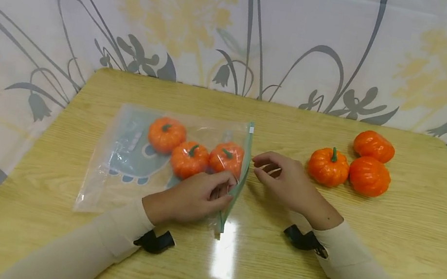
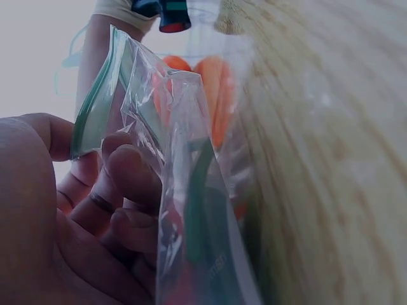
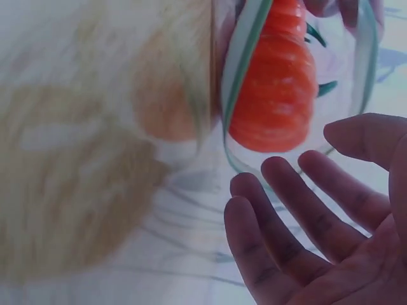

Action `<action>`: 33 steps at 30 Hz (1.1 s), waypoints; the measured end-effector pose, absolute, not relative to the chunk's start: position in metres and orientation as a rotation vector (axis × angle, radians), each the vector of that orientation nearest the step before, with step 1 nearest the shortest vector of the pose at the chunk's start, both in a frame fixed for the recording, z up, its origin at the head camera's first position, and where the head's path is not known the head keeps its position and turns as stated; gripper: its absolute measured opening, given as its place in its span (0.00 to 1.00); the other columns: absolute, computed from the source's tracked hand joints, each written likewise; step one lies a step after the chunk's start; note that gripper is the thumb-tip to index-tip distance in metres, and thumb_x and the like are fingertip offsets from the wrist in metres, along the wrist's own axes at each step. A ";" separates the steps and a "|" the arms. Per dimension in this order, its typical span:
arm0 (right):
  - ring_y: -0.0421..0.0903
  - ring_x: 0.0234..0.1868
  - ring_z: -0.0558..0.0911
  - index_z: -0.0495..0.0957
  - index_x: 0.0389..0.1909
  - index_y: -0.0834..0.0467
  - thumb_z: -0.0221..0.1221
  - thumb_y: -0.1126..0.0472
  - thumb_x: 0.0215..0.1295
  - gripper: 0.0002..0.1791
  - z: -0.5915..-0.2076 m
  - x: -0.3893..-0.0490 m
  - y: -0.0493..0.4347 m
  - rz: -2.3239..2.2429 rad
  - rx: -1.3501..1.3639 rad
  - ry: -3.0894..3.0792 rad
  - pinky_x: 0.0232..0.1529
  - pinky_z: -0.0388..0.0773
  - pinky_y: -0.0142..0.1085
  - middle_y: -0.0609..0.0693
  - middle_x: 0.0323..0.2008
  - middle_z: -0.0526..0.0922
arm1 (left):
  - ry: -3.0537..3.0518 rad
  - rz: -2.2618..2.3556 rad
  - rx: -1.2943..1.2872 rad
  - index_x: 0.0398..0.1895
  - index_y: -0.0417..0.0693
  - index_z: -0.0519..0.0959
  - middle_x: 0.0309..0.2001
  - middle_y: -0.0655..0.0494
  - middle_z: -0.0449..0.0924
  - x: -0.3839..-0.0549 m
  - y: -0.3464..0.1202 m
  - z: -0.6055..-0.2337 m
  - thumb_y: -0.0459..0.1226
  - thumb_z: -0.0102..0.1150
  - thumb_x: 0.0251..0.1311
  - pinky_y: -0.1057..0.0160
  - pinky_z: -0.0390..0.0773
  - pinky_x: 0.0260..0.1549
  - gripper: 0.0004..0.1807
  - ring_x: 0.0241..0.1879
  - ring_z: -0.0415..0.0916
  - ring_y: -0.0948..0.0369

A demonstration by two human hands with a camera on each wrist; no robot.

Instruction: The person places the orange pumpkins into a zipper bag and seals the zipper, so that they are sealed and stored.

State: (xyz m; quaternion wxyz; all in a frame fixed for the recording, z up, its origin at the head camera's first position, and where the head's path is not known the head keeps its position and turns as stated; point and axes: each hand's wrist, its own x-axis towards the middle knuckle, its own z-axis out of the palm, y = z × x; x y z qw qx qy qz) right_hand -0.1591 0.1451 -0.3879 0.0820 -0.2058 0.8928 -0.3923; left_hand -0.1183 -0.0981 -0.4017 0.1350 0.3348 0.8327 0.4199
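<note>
A clear zip bag (image 1: 125, 167) with a green zip edge (image 1: 249, 144) lies on the table, its mouth toward the right. Inside are three small orange pumpkins: one at the left (image 1: 167, 135), one in the middle (image 1: 189, 161) and one by the mouth (image 1: 227, 158). My left hand (image 1: 196, 196) pinches the near part of the zip edge between thumb and fingers, holding the mouth apart, as the left wrist view shows. Just right of the mouth is my right hand (image 1: 287, 182), fingers loosely bent and holding nothing; the right wrist view shows them beside the opening.
Three more orange pumpkins sit together at the right: one with an upright green stem (image 1: 328, 168), one behind it (image 1: 374, 146) and one beside it (image 1: 369, 177). A flowered cloth (image 1: 299, 33) hangs behind the wooden table (image 1: 271, 276).
</note>
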 end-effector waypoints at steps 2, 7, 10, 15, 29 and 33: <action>0.50 0.46 0.85 0.81 0.52 0.62 0.60 0.61 0.70 0.14 -0.384 -0.157 0.149 -1.141 -0.627 2.710 0.47 0.83 0.46 0.56 0.49 0.86 | 2.415 1.209 0.967 0.45 0.52 0.72 0.26 0.62 0.69 -0.118 -0.098 -0.402 0.38 0.53 0.71 0.70 0.69 0.28 0.04 0.25 0.66 0.68; 0.52 0.46 0.85 0.81 0.53 0.63 0.61 0.63 0.68 0.15 -0.376 -0.146 0.162 -1.034 -0.708 2.831 0.47 0.83 0.48 0.57 0.51 0.85 | 2.434 1.157 0.933 0.43 0.53 0.71 0.25 0.63 0.68 -0.118 -0.096 -0.403 0.39 0.53 0.71 0.71 0.68 0.27 0.03 0.24 0.66 0.68; 0.53 0.47 0.84 0.81 0.53 0.61 0.61 0.62 0.68 0.15 -0.373 -0.139 0.169 -0.975 -0.757 2.901 0.48 0.83 0.49 0.56 0.52 0.85 | 2.458 1.117 0.928 0.43 0.54 0.71 0.25 0.63 0.69 -0.118 -0.095 -0.404 0.39 0.53 0.71 0.70 0.68 0.27 0.03 0.24 0.66 0.68; 0.56 0.54 0.81 0.80 0.53 0.59 0.62 0.63 0.67 0.15 -0.370 -0.132 0.181 -0.885 -0.799 3.002 0.52 0.80 0.53 0.56 0.54 0.83 | 2.489 1.071 0.910 0.44 0.54 0.71 0.27 0.63 0.70 -0.117 -0.095 -0.405 0.40 0.53 0.71 0.69 0.70 0.29 0.03 0.27 0.68 0.67; 0.69 0.65 0.67 0.76 0.57 0.64 0.67 0.67 0.59 0.24 -0.369 -0.148 0.214 -0.952 -0.611 3.230 0.59 0.70 0.64 0.67 0.62 0.71 | 2.479 1.040 0.909 0.45 0.56 0.70 0.30 0.65 0.73 -0.118 -0.095 -0.407 0.41 0.53 0.71 0.69 0.73 0.32 0.05 0.29 0.70 0.67; 0.72 0.67 0.61 0.70 0.64 0.63 0.68 0.66 0.59 0.31 -0.369 -0.154 0.222 -1.007 -0.540 3.191 0.62 0.62 0.67 0.68 0.66 0.66 | 2.480 1.032 0.904 0.46 0.56 0.71 0.31 0.65 0.74 -0.118 -0.095 -0.406 0.41 0.53 0.71 0.68 0.74 0.33 0.05 0.31 0.71 0.67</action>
